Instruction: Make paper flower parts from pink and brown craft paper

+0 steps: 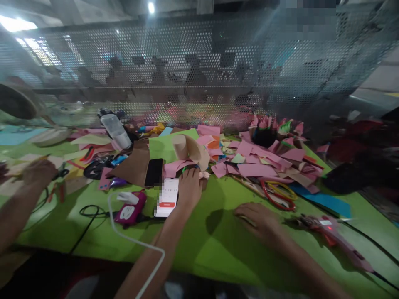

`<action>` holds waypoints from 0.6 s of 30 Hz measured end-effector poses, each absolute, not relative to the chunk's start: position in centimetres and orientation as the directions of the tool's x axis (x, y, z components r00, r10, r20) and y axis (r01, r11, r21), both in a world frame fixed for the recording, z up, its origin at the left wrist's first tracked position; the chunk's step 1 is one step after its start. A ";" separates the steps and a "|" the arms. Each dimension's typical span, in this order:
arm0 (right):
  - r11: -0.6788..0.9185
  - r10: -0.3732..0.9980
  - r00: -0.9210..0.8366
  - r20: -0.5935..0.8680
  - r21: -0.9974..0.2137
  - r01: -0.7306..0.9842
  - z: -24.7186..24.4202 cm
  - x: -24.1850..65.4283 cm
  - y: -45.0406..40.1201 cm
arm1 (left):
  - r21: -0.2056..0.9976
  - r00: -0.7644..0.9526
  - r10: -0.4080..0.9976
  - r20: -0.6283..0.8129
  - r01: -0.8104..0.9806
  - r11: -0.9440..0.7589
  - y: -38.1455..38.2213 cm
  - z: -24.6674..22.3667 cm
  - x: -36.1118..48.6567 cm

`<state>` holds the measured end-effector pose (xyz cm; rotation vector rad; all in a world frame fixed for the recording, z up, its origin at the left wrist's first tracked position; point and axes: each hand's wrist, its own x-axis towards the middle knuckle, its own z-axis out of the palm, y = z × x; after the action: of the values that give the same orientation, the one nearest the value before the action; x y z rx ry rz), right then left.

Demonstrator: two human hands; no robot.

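My left hand (189, 189) reaches forward beside a phone (170, 193) with a lit white screen and a red button. Its fingers are stretched out toward pink paper pieces and a small pale crumpled bit (204, 175) at the fingertips. Low over the green tabletop (215, 245), my right hand (260, 220) has loosely bent fingers and its thumb a little apart, with nothing clearly held. To its right lies a pink hot glue gun (335, 236) with a small red light. Red-handled scissors (277, 195) rest just beyond that hand.
Pink paper scraps (258, 170) cover the back right. A curled brown paper roll (187, 147), a dark phone (154, 172), a clear bottle (116, 131) and a magenta pouch (131, 209) lie around. A white cable (137, 241) crosses my left forearm. Another person's hand (39, 172) is at left.
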<state>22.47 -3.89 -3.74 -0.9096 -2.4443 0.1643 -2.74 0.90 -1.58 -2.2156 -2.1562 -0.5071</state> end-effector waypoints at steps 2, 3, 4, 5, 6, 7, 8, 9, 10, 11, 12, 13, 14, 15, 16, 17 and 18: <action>0.774 0.628 -0.634 0.451 -0.276 0.570 -3.4 22.6 -4.3 | 0.188 0.015 0.976 0.219 0.981 -0.057 1.0 -1.7 -2.9; 0.780 0.620 -0.636 0.460 -0.274 0.562 -3.2 22.6 -4.5 | 0.173 0.019 0.977 0.215 0.983 -0.057 1.0 -1.7 -2.9; 0.786 0.612 -0.637 0.468 -0.274 0.554 -3.1 22.6 -4.6 | 0.158 0.020 0.977 0.213 0.986 -0.054 0.9 -1.6 -2.9; 0.793 0.602 -0.638 0.480 -0.272 0.545 -2.9 22.6 -4.8 | 0.145 0.017 0.977 0.214 0.988 -0.049 0.9 -1.6 -2.8; 0.800 0.593 -0.637 0.492 -0.269 0.537 -2.8 22.6 -4.9 | 0.135 0.012 0.976 0.217 0.990 -0.043 0.9 -1.5 -2.8; 0.805 0.585 -0.636 0.503 -0.267 0.530 -2.7 22.5 -5.0 | 0.130 0.007 0.975 0.222 0.991 -0.036 0.8 -1.4 -2.7; 0.812 0.576 -0.637 0.512 -0.266 0.520 -2.6 22.5 -5.0 | 0.130 -0.001 0.973 0.230 0.991 -0.030 0.8 -1.4 -2.6; 0.819 0.567 -0.641 0.517 -0.266 0.509 -2.5 22.5 -5.1 | 0.134 -0.010 0.970 0.242 0.991 -0.024 0.8 -1.3 -2.6; 0.824 0.560 -0.646 0.519 -0.267 0.499 -2.4 22.4 -5.2 | 0.141 -0.021 0.966 0.259 0.990 -0.017 0.8 -1.2 -2.6; 0.828 0.555 -0.649 0.520 -0.269 0.492 -2.3 22.4 -5.2 | 0.150 -0.035 0.959 0.283 0.989 -0.008 0.7 -1.1 -2.6; 0.829 0.554 -0.651 0.520 -0.271 0.489 -2.2 22.4 -5.3 | 0.160 -0.051 0.949 0.310 0.987 0.000 0.7 -1.0 -2.7; 0.830 0.552 -0.651 0.521 -0.272 0.486 -2.2 22.4 -5.4 | 0.169 -0.065 0.940 0.336 0.986 0.008 0.8 -0.9 -2.7; 0.829 0.553 -0.651 0.520 -0.274 0.487 -2.2 22.4 -5.4 | 0.176 -0.079 0.931 0.357 0.984 0.017 0.8 -0.8 -2.7; 0.828 0.556 -0.652 0.515 -0.276 0.488 -2.1 22.4 -5.5 | 0.181 -0.097 0.925 0.368 0.983 0.031 0.9 -0.7 -2.7; 0.828 0.557 -0.653 0.514 -0.278 0.487 -2.1 22.4 -5.5 | 0.186 -0.117 0.923 0.366 0.981 0.051 1.0 -0.7 -2.7; 0.829 0.555 -0.652 0.516 -0.279 0.485 -2.1 22.5 -5.6 | 0.187 -0.134 0.926 0.353 0.980 0.071 1.1 -0.7 -2.6; 0.830 0.553 -0.650 0.521 -0.280 0.482 -2.1 22.5 -5.6 | 0.183 -0.145 0.932 0.333 0.979 0.087 1.2 -0.7 -2.5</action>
<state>22.48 -5.57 -2.06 -0.7553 -2.3996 0.1543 -2.47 1.24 -0.66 -1.9639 -2.2160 -0.5504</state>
